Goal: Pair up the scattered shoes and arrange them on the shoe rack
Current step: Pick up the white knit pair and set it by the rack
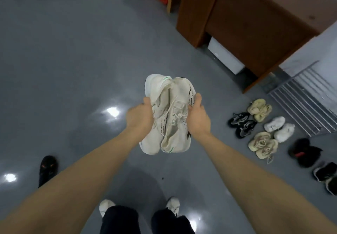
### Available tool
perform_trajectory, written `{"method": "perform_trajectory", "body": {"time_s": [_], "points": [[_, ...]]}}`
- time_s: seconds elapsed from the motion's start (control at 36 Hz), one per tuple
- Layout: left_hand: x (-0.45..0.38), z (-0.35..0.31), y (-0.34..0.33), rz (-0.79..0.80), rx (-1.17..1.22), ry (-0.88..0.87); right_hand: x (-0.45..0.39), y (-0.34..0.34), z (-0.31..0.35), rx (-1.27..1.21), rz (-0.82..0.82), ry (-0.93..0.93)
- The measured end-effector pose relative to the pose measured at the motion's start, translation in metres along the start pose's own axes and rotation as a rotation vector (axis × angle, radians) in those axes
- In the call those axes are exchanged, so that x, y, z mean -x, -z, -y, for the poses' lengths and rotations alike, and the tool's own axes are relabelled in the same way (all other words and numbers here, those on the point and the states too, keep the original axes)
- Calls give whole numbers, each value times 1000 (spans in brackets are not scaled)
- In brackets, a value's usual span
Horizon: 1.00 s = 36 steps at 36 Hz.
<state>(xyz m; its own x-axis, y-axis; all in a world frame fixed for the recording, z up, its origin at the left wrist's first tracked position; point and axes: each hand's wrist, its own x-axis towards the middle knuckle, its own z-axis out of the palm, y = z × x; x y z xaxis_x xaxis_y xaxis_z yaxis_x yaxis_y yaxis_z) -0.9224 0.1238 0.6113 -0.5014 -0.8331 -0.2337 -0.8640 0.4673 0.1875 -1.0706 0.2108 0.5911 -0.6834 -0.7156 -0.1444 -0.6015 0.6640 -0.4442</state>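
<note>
My left hand and right hand clamp the cream sneakers together, held above the floor. I should keep them pressed sole-outward and carry them level toward the rack, setting them beside the other pairs.

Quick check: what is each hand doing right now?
Left hand: grips the left shoe of the cream sneaker pair.
Right hand: grips the right shoe of that pair.

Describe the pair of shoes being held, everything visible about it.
The cream knit sneakers are pressed side by side, heel to toe, above the grey floor. They have pale laces, green accents, dark dotted side print and white soles. The left hand and right hand grip their outer sides.
</note>
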Motion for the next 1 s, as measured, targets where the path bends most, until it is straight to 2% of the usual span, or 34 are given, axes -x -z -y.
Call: {"method": "perform_trajectory", "body": {"time_s": [0.14, 0.28, 0.67, 1.0], "points": [[3, -95, 7, 28, -81, -115, -3, 62, -69, 61, -102, -52], [-2, -178, 6, -26, -141, -227, -9, 115, -127, 92, -185, -148], [-40, -315, 3, -123, -318, -515, -38, 189, -234, -76, -256, -356], [-114, -420, 7, -104, -255, -632, -113, 233, -301, -175, -280, -493]]}}
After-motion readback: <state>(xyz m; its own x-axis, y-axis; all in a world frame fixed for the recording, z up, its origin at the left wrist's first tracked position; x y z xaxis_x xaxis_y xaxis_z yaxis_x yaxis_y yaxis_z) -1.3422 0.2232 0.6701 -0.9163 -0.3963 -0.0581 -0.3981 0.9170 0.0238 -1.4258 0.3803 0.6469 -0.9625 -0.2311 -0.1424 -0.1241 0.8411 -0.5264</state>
